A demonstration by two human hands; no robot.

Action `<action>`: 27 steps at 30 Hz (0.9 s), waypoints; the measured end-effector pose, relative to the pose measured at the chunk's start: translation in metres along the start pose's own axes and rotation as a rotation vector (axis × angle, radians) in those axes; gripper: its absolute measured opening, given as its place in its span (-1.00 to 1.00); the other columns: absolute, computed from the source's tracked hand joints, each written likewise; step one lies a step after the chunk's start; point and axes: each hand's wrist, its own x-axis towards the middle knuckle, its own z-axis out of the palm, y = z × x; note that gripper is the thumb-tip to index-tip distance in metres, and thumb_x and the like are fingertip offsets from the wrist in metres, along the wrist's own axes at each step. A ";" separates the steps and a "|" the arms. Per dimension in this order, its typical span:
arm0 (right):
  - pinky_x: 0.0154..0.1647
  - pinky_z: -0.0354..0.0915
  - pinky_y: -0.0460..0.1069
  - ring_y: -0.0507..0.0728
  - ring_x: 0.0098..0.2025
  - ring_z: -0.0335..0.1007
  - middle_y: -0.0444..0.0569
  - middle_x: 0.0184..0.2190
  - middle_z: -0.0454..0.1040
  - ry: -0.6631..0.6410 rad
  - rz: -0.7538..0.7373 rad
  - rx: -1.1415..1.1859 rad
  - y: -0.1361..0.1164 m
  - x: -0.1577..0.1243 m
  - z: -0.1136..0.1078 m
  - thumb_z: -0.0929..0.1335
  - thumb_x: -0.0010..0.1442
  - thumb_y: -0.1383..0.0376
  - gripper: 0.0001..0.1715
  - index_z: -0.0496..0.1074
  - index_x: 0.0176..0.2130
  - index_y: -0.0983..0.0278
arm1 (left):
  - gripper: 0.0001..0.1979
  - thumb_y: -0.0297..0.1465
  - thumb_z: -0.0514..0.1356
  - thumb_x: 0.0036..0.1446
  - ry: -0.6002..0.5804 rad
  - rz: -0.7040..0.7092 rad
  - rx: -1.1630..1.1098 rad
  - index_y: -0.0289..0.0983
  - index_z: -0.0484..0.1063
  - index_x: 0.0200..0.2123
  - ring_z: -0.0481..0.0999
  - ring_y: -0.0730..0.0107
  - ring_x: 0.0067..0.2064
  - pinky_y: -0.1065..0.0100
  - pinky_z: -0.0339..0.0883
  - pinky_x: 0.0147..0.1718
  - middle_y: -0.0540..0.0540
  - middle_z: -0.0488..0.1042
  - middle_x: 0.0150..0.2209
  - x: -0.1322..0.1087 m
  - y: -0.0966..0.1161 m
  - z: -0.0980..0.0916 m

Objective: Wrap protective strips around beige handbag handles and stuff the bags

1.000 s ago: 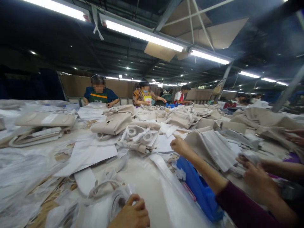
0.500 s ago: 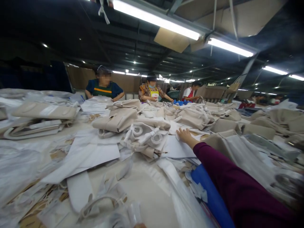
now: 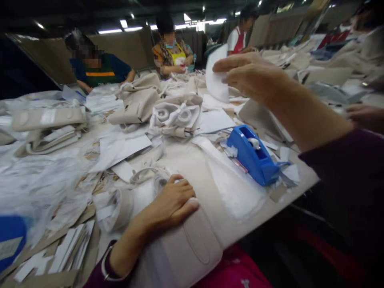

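Note:
My left hand lies on a cream padded fabric piece at the table's near edge, fingers curled over its top. A rolled white strap lies just left of that hand. My right hand is raised above the table and pinches a white sheet of paper between thumb and fingers. Below it on the table stands a blue tape dispenser beside a clear plastic bag.
Heaps of cream fabric pieces and rolled white straps cover the table's middle, with loose white sheets around. Three people work at the far side. Another person's hand shows at the right. A blue object sits at the near left.
The camera has tipped down toward the near edge. My right hand came back from the pile and rose, now holding a white sheet. My left hand is in view again on the cream piece.

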 end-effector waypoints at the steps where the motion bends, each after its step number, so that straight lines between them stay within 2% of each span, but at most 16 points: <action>1: -0.09 0.21 0.02 0.03 -0.12 0.40 -0.06 -0.13 0.48 -0.023 -0.060 0.136 -0.006 -0.037 -0.003 0.24 0.23 0.39 -0.60 0.37 0.05 0.44 | -0.64 -0.25 -0.14 0.31 -0.008 0.001 0.008 -0.26 0.32 -0.39 0.33 0.35 -0.23 0.11 -0.03 0.08 -0.03 0.38 -0.36 0.001 -0.001 0.002; 4: -0.03 0.28 0.01 0.01 -0.19 0.42 -0.09 -0.27 0.49 -0.028 -0.100 0.375 0.002 -0.150 0.005 0.30 0.16 0.44 -0.67 0.43 -0.05 0.37 | -0.64 -0.26 -0.16 0.31 -0.031 0.001 0.025 -0.26 0.34 -0.36 0.32 0.34 -0.22 0.09 -0.03 0.07 -0.03 0.39 -0.35 0.003 -0.004 0.005; 7: -0.09 0.35 0.01 0.07 -0.12 0.38 -0.02 0.05 0.36 -0.076 0.204 0.458 0.035 -0.234 0.032 0.31 0.10 0.46 -0.32 0.22 0.19 0.14 | -0.65 -0.27 -0.17 0.30 -0.055 0.008 0.013 -0.26 0.35 -0.33 0.33 0.31 -0.20 0.08 -0.05 0.07 -0.05 0.41 -0.32 0.003 -0.005 0.003; 9: -0.10 0.35 0.04 0.11 -0.04 0.35 0.00 0.20 0.19 -0.115 0.356 0.545 0.055 -0.263 0.049 0.29 0.08 0.46 -0.16 0.03 0.28 0.06 | -0.66 -0.28 -0.16 0.29 -0.058 0.014 -0.007 -0.26 0.35 -0.31 0.33 0.29 -0.18 0.07 -0.05 0.07 -0.07 0.42 -0.30 0.004 -0.004 0.000; 11: -0.04 0.32 0.06 0.14 0.03 0.29 0.00 0.27 0.09 -0.165 0.413 0.612 0.067 -0.273 0.060 0.28 0.04 0.48 -0.07 -0.06 0.31 0.06 | -0.68 -0.28 -0.14 0.28 -0.063 0.009 -0.021 -0.25 0.35 -0.30 0.33 0.27 -0.17 0.07 -0.04 0.06 -0.08 0.43 -0.29 0.004 -0.002 -0.003; 13: 0.03 0.27 0.08 0.15 0.06 0.27 0.00 0.27 0.11 -0.255 0.399 0.649 0.070 -0.270 0.067 0.28 0.01 0.49 -0.09 0.01 0.30 0.12 | -0.70 -0.29 -0.12 0.27 -0.065 -0.001 -0.029 -0.25 0.35 -0.30 0.33 0.25 -0.17 0.07 -0.04 0.05 -0.10 0.44 -0.29 0.005 0.000 -0.006; 17: 0.15 0.18 0.10 0.15 0.08 0.25 0.01 0.19 0.25 -0.420 0.299 0.662 0.067 -0.257 0.079 0.24 -0.01 0.52 -0.25 0.25 0.19 0.27 | -0.72 -0.30 -0.10 0.25 -0.051 -0.012 -0.049 -0.26 0.36 -0.30 0.33 0.24 -0.17 0.07 -0.04 0.05 -0.11 0.43 -0.29 0.005 0.001 -0.008; 21: 0.26 0.04 0.08 0.13 0.20 0.14 0.03 0.16 0.25 -0.457 0.147 0.617 0.068 -0.256 0.094 0.22 -0.05 0.57 -0.23 0.29 0.16 0.28 | -0.72 -0.30 -0.10 0.25 -0.033 -0.029 -0.075 -0.26 0.34 -0.32 0.32 0.23 -0.17 0.05 -0.04 0.05 -0.11 0.41 -0.31 0.003 -0.001 -0.007; 24: 0.23 0.09 0.04 0.11 0.14 0.20 0.04 0.10 0.28 -0.507 0.104 0.613 0.069 -0.255 0.098 0.22 -0.06 0.57 -0.23 0.30 0.16 0.25 | -0.74 -0.30 -0.09 0.25 -0.035 -0.047 -0.097 -0.26 0.33 -0.32 0.31 0.23 -0.18 0.04 -0.04 0.05 -0.10 0.39 -0.32 0.002 -0.001 -0.006; 27: 0.16 0.17 0.05 0.13 0.06 0.29 0.03 0.02 0.36 -0.623 0.085 0.649 0.067 -0.249 0.099 0.26 -0.02 0.51 -0.27 0.30 0.16 0.25 | -0.76 -0.30 -0.09 0.24 -0.039 -0.065 -0.107 -0.25 0.31 -0.31 0.31 0.23 -0.18 0.04 -0.04 0.06 -0.10 0.38 -0.32 0.001 -0.001 -0.004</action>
